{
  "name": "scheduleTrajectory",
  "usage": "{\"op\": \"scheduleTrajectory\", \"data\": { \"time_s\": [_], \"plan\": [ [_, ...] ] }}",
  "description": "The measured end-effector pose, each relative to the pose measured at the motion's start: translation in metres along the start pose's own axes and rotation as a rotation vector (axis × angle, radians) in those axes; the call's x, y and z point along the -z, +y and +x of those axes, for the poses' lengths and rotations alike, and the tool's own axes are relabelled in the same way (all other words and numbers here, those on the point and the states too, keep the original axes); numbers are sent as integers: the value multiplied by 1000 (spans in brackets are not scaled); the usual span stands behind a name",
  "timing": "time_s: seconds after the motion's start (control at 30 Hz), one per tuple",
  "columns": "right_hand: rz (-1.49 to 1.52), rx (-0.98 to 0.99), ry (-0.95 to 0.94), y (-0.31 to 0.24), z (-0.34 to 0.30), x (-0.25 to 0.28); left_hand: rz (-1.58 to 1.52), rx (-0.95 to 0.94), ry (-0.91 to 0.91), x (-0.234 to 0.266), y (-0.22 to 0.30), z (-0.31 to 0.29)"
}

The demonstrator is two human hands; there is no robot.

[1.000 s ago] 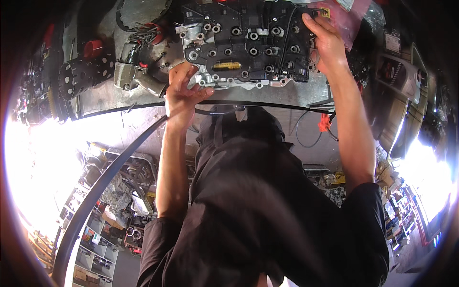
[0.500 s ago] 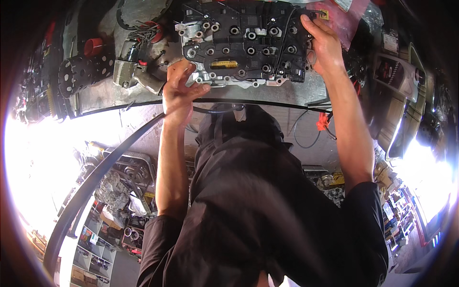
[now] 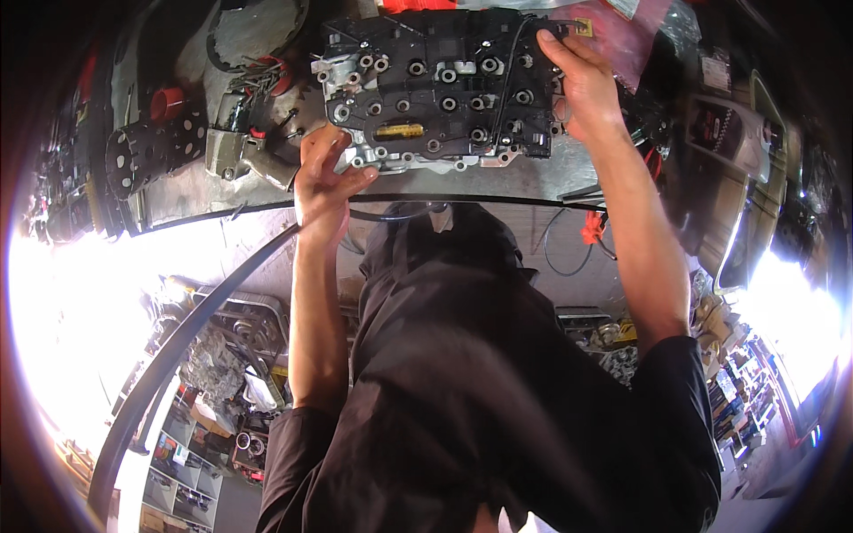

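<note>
A valve body (image 3: 444,107), with a black plastic plate over silver metal, several round bores and a yellowish window, sits over the metal workbench straight in front of me. My left hand (image 3: 324,182) is closed on its near left corner, with the thumb along the near edge and the fingertips partly hidden. At the far right end, my right hand (image 3: 588,93) grips the side, its thumb on top and its other fingers mostly out of sight beneath. A black cable runs across the plate's right part. Whether the underside rests on the bench is hidden.
Left of the valve body lie a grey metal part (image 3: 235,142), a red ring (image 3: 166,104) and a black perforated plate (image 3: 147,147). A pink plastic bag (image 3: 622,49) lies behind my right hand. On the right stands a grey container (image 3: 729,138). The bench edge (image 3: 498,201) runs before me.
The view has shifted slightly, so the bench sits lower in it, and a red thing shows behind the valve body. The valve body and both hands appear a little further left and nearer.
</note>
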State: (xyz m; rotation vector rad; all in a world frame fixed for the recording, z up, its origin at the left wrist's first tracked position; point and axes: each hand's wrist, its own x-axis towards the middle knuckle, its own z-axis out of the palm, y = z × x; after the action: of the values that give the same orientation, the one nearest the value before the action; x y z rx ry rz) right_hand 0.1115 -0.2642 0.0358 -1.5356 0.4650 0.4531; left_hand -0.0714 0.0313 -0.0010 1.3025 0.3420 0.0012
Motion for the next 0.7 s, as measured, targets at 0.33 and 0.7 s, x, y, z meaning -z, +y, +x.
{"op": "scheduleTrajectory", "data": {
  "time_s": [0.33, 0.7],
  "plan": [
    [124, 3, -82, 12, 7, 8, -6, 46, 31, 0, 2, 1],
    [241, 67, -133, 15, 5, 9, 16, 28, 37, 1, 0, 3]
  ]
}}
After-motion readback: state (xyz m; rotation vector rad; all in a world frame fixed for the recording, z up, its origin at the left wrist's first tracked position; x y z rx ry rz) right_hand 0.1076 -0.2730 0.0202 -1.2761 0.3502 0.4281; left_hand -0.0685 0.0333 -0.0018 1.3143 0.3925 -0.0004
